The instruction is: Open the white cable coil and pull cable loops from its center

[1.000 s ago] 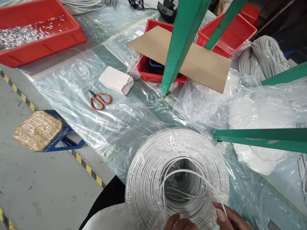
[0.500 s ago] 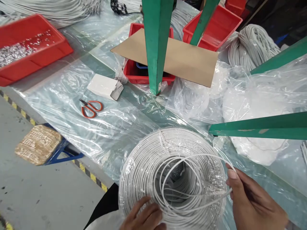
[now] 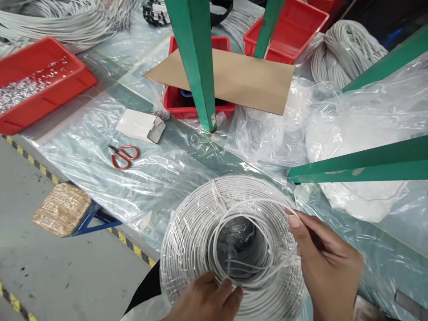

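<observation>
A big coil of white cable [image 3: 197, 227], wrapped in clear film, lies on the plastic-covered table in front of me. My left hand [image 3: 205, 301] rests on the coil's near rim, fingers pinching a loose loop of cable. At the coil's right side, my right hand [image 3: 326, 263] holds the same loose cable strand [image 3: 264, 220] between thumb and fingers. The strand loops around the coil's dark centre hole.
Orange-handled scissors [image 3: 122, 155] and a small white box [image 3: 140, 126] lie to the left. Red bins [image 3: 36, 89], a cardboard sheet [image 3: 240, 78], green frame posts [image 3: 197, 62] and a green bar [image 3: 364, 162] stand behind. More cable bundles [image 3: 344, 49] and plastic bags [image 3: 354, 116] fill the right. A stool [image 3: 63, 209] stands below the table edge.
Both hands came up onto the coil. The right hand drew the loose strand up and inward around the centre hole; the left hand closed on the near loop. The view shifted right.
</observation>
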`<action>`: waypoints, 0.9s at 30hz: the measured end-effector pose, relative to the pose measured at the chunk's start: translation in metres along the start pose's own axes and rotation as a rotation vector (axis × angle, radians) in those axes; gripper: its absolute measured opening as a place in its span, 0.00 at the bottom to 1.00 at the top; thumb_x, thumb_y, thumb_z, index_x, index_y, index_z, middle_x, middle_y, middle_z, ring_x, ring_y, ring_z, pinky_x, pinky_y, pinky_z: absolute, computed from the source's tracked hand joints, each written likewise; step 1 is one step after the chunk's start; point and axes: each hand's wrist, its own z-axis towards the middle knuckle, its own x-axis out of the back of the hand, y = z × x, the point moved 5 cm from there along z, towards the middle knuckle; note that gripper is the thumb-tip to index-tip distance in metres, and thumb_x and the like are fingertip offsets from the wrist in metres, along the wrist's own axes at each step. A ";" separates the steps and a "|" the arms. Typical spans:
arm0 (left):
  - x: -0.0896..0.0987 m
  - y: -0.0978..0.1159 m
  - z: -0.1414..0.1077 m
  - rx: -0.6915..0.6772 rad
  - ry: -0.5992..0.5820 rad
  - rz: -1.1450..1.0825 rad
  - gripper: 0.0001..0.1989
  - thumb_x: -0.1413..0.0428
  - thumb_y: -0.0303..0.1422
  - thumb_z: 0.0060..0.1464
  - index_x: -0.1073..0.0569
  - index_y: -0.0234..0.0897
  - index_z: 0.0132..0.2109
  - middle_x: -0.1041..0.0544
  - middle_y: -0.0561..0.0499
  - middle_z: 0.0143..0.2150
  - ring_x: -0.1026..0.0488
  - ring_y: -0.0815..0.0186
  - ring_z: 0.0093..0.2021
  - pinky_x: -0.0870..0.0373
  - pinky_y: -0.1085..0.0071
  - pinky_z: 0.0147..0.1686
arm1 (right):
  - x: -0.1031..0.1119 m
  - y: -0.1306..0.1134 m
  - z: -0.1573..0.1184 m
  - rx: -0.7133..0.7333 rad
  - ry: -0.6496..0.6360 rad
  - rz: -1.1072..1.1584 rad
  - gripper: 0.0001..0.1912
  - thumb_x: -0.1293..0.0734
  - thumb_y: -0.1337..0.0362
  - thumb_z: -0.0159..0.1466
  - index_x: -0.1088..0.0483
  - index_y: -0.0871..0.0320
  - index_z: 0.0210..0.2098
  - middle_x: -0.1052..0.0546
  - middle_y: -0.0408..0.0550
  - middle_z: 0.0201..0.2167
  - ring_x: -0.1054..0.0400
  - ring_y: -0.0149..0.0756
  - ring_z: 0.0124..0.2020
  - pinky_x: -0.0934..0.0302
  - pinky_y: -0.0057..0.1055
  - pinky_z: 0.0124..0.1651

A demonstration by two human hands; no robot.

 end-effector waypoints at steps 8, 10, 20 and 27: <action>-0.036 0.021 0.027 0.015 -0.030 0.194 0.06 0.46 0.31 0.53 0.27 0.34 0.30 0.29 0.53 0.24 0.35 0.68 0.21 0.37 0.69 0.28 | -0.006 -0.014 0.013 0.054 -0.163 0.041 0.09 0.33 0.58 0.58 0.24 0.54 0.35 0.26 0.41 0.25 0.37 0.25 0.22 0.40 0.23 0.24; -0.040 0.020 0.029 0.036 -0.066 0.136 0.08 0.43 0.29 0.50 0.30 0.36 0.24 0.30 0.55 0.23 0.34 0.67 0.21 0.39 0.68 0.26 | -0.003 -0.014 0.014 0.044 -0.167 0.058 0.10 0.32 0.57 0.57 0.24 0.54 0.35 0.27 0.41 0.23 0.40 0.24 0.19 0.41 0.24 0.22; -0.027 -0.004 0.026 0.626 -0.249 -0.488 0.04 0.46 0.24 0.45 0.30 0.38 0.27 0.29 0.56 0.27 0.31 0.68 0.29 0.41 0.72 0.30 | 0.019 0.013 0.010 -0.229 -0.262 0.114 0.22 0.32 0.50 0.54 0.28 0.51 0.46 0.24 0.44 0.29 0.29 0.31 0.29 0.34 0.24 0.32; -0.011 0.001 0.003 0.425 0.084 -0.713 0.08 0.48 0.29 0.48 0.42 0.38 0.26 0.36 0.55 0.26 0.35 0.71 0.27 0.42 0.76 0.25 | 0.024 0.040 -0.030 -0.228 -0.372 0.075 0.22 0.32 0.49 0.53 0.27 0.55 0.42 0.28 0.45 0.30 0.36 0.28 0.25 0.39 0.23 0.26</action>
